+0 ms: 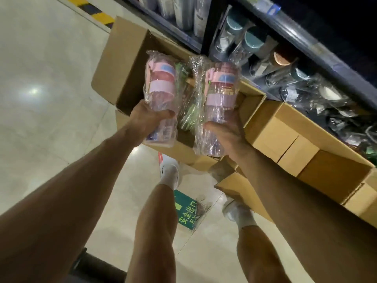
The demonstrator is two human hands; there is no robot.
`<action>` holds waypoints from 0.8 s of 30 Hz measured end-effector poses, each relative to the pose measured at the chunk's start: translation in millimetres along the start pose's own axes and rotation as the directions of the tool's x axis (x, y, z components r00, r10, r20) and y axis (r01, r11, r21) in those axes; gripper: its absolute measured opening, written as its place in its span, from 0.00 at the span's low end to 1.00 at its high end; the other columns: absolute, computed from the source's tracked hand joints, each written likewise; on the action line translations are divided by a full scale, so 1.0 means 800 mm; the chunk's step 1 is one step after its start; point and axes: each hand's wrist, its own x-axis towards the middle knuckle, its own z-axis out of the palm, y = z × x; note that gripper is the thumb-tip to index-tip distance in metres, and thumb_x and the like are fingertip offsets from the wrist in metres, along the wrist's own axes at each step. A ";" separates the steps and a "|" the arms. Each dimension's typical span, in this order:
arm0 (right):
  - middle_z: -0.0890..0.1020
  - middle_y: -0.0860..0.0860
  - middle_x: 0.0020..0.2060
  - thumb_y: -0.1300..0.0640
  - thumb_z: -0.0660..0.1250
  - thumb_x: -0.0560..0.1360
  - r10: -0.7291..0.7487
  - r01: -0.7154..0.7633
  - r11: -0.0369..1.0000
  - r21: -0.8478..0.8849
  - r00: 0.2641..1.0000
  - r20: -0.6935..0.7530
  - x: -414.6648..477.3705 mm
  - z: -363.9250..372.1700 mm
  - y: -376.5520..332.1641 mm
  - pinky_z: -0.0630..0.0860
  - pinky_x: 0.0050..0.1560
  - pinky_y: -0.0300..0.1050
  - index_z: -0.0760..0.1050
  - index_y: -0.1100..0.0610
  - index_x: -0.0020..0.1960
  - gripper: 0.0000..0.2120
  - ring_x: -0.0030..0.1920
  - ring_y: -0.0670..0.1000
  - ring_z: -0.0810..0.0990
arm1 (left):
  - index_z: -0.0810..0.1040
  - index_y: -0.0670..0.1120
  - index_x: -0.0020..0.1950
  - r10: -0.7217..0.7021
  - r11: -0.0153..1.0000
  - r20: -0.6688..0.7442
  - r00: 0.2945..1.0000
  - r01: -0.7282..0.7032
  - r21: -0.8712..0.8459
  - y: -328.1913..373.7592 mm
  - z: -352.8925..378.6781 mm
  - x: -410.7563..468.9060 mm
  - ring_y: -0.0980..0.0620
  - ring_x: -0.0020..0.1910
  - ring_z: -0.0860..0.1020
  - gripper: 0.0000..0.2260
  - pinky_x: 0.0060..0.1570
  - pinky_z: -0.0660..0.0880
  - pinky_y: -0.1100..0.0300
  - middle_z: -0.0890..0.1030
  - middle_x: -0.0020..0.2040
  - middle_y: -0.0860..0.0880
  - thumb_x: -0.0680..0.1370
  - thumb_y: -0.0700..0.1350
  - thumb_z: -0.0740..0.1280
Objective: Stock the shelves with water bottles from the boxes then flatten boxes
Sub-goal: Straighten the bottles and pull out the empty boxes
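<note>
My left hand [150,119] grips a pink water bottle [161,84] wrapped in clear plastic, holding it by its lower half. My right hand [226,131] grips a second pink wrapped bottle [219,92] the same way. Both bottles are lifted above an open cardboard box [122,64] on the floor. Green wrapped bottles [189,113] still lie inside the box between the two pink ones. The dark shelf [306,45] stands beyond the box and holds several wrapped bottles [251,41].
A second open cardboard box [289,139] lies to the right, against the shelf's base. My legs and white shoes [169,172] stand on the pale tiled floor by a green floor sign [185,211]. Yellow-black hazard tape [98,13] marks the floor at top left.
</note>
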 end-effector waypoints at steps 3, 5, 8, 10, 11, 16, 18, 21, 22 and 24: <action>0.81 0.53 0.56 0.61 0.80 0.69 -0.005 0.006 1.000 0.004 1.000 -0.016 -0.070 -0.036 -0.050 0.81 0.37 0.40 0.69 0.55 0.69 0.32 0.54 0.54 0.84 | 0.78 0.49 0.65 0.068 0.996 0.019 0.998 -0.066 -0.065 0.045 -0.006 -0.086 0.51 0.48 0.87 0.27 0.47 0.86 0.49 0.86 0.53 0.49 0.69 0.51 0.82; 0.81 0.52 0.58 0.61 0.80 0.70 0.006 -0.005 1.000 0.020 0.999 -0.047 -0.122 -0.066 -0.090 0.84 0.43 0.46 0.69 0.54 0.70 0.33 0.55 0.53 0.83 | 0.77 0.50 0.67 0.124 0.988 0.047 0.991 -0.119 -0.097 0.081 -0.009 -0.150 0.47 0.53 0.87 0.33 0.53 0.84 0.42 0.85 0.56 0.48 0.65 0.55 0.83; 0.82 0.52 0.58 0.63 0.79 0.69 -0.092 0.093 0.995 0.037 0.996 -0.021 -0.200 -0.114 -0.138 0.85 0.46 0.46 0.72 0.57 0.70 0.32 0.52 0.47 0.84 | 0.77 0.49 0.68 0.228 0.971 0.051 0.972 -0.224 -0.077 0.135 -0.012 -0.241 0.48 0.53 0.87 0.29 0.54 0.84 0.41 0.86 0.56 0.49 0.69 0.51 0.82; 0.83 0.58 0.56 0.67 0.77 0.69 -0.182 0.180 0.982 0.061 0.983 0.015 -0.257 -0.156 -0.164 0.82 0.42 0.41 0.73 0.62 0.68 0.29 0.50 0.48 0.85 | 0.77 0.48 0.68 0.311 0.949 0.048 0.949 -0.307 -0.073 0.169 -0.010 -0.303 0.48 0.52 0.87 0.30 0.53 0.84 0.43 0.86 0.56 0.49 0.69 0.52 0.81; 0.81 0.60 0.58 0.70 0.76 0.70 -0.216 0.212 0.972 0.098 0.976 0.035 -0.287 -0.176 -0.177 0.82 0.43 0.40 0.72 0.61 0.67 0.28 0.51 0.49 0.85 | 0.77 0.48 0.69 0.340 0.939 0.039 0.939 -0.337 -0.074 0.184 -0.009 -0.334 0.49 0.53 0.87 0.32 0.52 0.84 0.44 0.86 0.57 0.49 0.68 0.54 0.81; 0.80 0.47 0.53 0.66 0.78 0.72 -0.299 0.300 0.954 0.024 0.954 -0.020 -0.393 -0.263 -0.246 0.78 0.50 0.39 0.68 0.51 0.62 0.26 0.49 0.39 0.81 | 0.77 0.48 0.69 0.442 0.894 0.000 0.897 -0.440 -0.089 0.256 0.003 -0.454 0.52 0.52 0.86 0.30 0.53 0.84 0.47 0.86 0.57 0.51 0.70 0.50 0.82; 0.80 0.48 0.56 0.62 0.80 0.71 -0.344 0.345 0.939 0.008 0.937 -0.069 -0.426 -0.293 -0.269 0.78 0.50 0.39 0.66 0.54 0.67 0.32 0.52 0.42 0.80 | 0.77 0.45 0.68 0.492 0.867 -0.005 0.870 -0.491 -0.082 0.288 0.009 -0.497 0.53 0.47 0.87 0.26 0.48 0.85 0.49 0.87 0.54 0.49 0.72 0.46 0.81; 0.80 0.49 0.60 0.60 0.81 0.70 -0.417 0.425 0.905 0.029 0.898 -0.136 -0.474 -0.334 -0.300 0.79 0.57 0.43 0.66 0.53 0.69 0.34 0.57 0.45 0.81 | 0.77 0.45 0.67 0.563 0.823 0.006 0.827 -0.560 -0.094 0.330 0.025 -0.555 0.56 0.44 0.87 0.25 0.45 0.85 0.56 0.87 0.51 0.50 0.73 0.44 0.80; 0.79 0.48 0.61 0.59 0.81 0.70 -0.440 0.449 0.893 0.029 0.884 -0.157 -0.490 -0.346 -0.312 0.78 0.58 0.44 0.66 0.53 0.69 0.34 0.59 0.45 0.80 | 0.76 0.47 0.68 0.583 0.809 0.012 0.812 -0.579 -0.101 0.342 0.028 -0.572 0.55 0.48 0.87 0.27 0.49 0.85 0.54 0.87 0.52 0.52 0.72 0.46 0.81; 0.79 0.47 0.61 0.60 0.81 0.71 -0.491 0.507 0.861 0.039 0.850 -0.191 -0.518 -0.371 -0.332 0.77 0.58 0.43 0.65 0.51 0.69 0.34 0.59 0.44 0.79 | 0.75 0.50 0.69 0.629 0.774 0.016 0.777 -0.624 -0.109 0.366 0.038 -0.603 0.53 0.53 0.86 0.32 0.55 0.83 0.49 0.86 0.56 0.53 0.68 0.51 0.84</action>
